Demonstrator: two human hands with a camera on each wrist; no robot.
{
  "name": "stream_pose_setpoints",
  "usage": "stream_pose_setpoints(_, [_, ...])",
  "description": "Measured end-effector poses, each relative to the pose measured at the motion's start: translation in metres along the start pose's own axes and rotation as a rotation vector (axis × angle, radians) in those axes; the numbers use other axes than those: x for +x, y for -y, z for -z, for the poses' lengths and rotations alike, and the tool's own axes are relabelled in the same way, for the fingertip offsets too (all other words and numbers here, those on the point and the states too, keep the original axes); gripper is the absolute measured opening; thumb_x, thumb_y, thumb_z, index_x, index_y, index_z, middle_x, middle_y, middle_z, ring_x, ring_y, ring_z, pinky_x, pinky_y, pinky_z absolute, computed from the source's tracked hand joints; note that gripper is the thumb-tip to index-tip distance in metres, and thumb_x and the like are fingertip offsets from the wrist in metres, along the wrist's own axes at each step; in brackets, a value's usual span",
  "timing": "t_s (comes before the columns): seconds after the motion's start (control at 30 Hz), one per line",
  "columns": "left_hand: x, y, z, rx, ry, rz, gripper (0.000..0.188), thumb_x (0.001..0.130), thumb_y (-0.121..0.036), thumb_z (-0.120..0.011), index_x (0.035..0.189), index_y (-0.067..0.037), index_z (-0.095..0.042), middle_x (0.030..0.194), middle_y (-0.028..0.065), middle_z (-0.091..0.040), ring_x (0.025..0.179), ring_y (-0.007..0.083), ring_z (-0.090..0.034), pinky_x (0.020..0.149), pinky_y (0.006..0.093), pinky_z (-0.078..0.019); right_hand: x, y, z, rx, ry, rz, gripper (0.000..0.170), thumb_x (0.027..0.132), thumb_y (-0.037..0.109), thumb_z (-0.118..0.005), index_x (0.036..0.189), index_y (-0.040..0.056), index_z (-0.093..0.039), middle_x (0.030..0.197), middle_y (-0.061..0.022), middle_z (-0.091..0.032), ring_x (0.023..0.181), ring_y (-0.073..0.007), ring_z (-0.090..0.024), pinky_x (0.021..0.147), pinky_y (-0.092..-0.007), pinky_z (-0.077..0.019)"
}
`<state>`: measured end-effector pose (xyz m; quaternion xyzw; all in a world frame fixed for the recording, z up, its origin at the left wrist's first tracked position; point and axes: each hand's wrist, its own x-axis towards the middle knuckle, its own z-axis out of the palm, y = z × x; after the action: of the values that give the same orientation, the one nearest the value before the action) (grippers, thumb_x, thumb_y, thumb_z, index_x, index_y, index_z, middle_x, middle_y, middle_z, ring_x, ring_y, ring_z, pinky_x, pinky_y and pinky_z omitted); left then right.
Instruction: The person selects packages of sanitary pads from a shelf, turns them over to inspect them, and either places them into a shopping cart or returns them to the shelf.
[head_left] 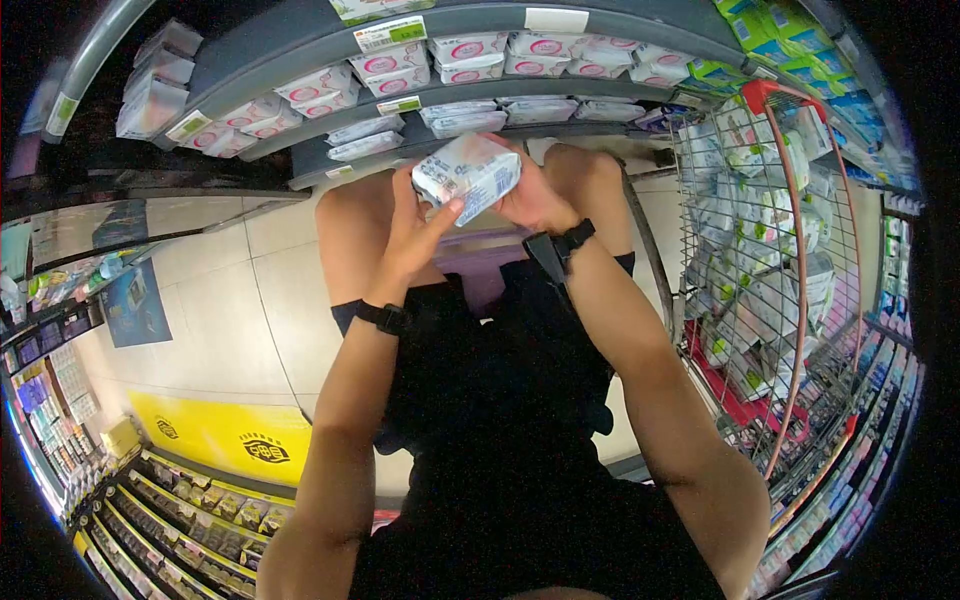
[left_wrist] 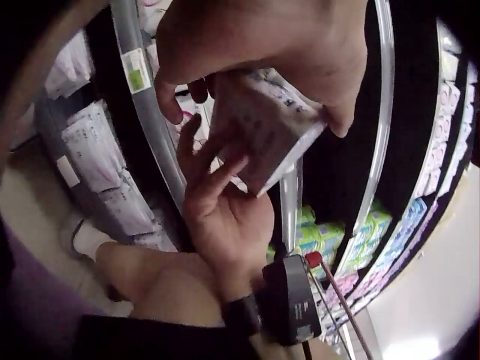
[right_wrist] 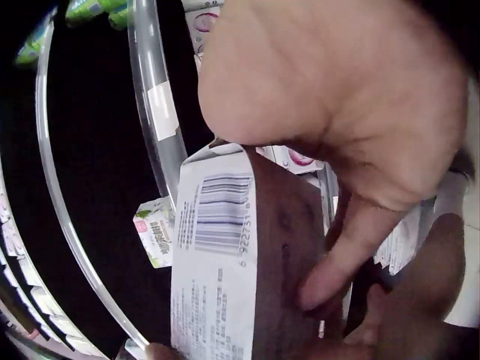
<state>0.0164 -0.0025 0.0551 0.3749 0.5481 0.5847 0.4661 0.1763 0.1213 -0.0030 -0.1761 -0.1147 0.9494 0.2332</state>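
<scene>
Here's the white pack (head_left: 467,170), up off the shelf between two hands, tilted above the lap, and everything hangs on the grip. The left hand (head_left: 408,222) pinches one side, thumb laid across the face; the right hand (head_left: 532,195) holds the other side, fingers tucked behind and partly hidden. How firmly they squeeze, I can't tell. Flip to the right wrist view: the barcode (right_wrist: 223,214) is turned out, printed lines below it. The wrapper looks smooth, so if one hand lets go early while the other only props from below, the pack could well slide out. Squeeze too hard and a soft wrapper might crease or split at the folded end. The strapped camera (head_left: 545,250) on the right wrist looks bulky too; a sharp twist could knock it on a knee (head_left: 585,195).

Out past the lap, the pale floor (head_left: 210,290) lies beneath, waiting for any fumble. To the right, the wire cart (head_left: 803,260) is heaped with packs (head_left: 765,230); one more tossed on carelessly could topple the heap. Ahead, low shelf packs (head_left: 467,120) sit close together, and a hasty reach could drag a neighbour off. Higher up, pink-marked packs (head_left: 542,47) crowd the next ledge, easily nudged by a rising forearm.
</scene>
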Motion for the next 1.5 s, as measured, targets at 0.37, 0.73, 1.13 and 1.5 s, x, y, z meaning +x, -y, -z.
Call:
stream_pose_setpoints(0.37, [0.033,0.047,0.021,-0.488,-0.105,0.520,0.062,0.095,-0.064,-0.041,0.123,-0.010,-0.054,0.109,0.0089,-0.067,0.102,0.0241,-0.063,0.074,0.0411,-0.0524,-0.018,0.000,0.002,-0.817,-0.107,0.119,0.042,0.104,0.041,-0.044,0.142,0.0225,-0.046,0.134,0.0005,-0.052,0.113,-0.0160,-0.055,0.079,-0.0339,-0.0558])
stream_pose_setpoints(0.73, [0.026,0.067,0.029,-0.130,0.009,0.270,0.064,0.096,-0.060,-0.045,0.134,-0.009,-0.043,0.123,0.0104,-0.056,0.105,0.0194,-0.058,0.075,0.0329,-0.0509,-0.006,-0.004,0.014,-0.800,-0.129,0.148,0.038,0.103,0.038,-0.049,0.134,0.0170,-0.053,0.123,-0.0015,-0.057,0.105,-0.0144,-0.057,0.077,-0.0315,-0.0555])
stream_pose_setpoints(1.13, [0.035,0.059,0.019,-0.105,-0.135,0.319,0.063,0.097,-0.056,-0.048,0.134,-0.006,-0.039,0.114,0.0095,-0.058,0.097,0.0156,-0.057,0.074,0.0303,-0.0480,-0.002,-0.004,0.017,-0.713,-0.308,0.170,0.037,0.099,0.038,-0.057,0.122,0.0094,-0.058,0.113,-0.0026,-0.062,0.102,-0.0142,-0.058,0.075,-0.0309,-0.0527])
stream_pose_setpoints(1.5, [0.034,0.061,0.023,-0.191,-0.109,0.277,0.081,0.096,-0.065,-0.043,0.146,-0.003,-0.030,0.122,0.0145,-0.054,0.102,0.0185,-0.057,0.080,0.0319,-0.0493,-0.003,-0.007,0.021,-0.651,-0.105,0.096,0.042,0.097,0.039,-0.060,0.126,0.0084,-0.060,0.114,-0.0027,-0.065,0.104,-0.0131,-0.059,0.082,-0.0314,-0.0519])
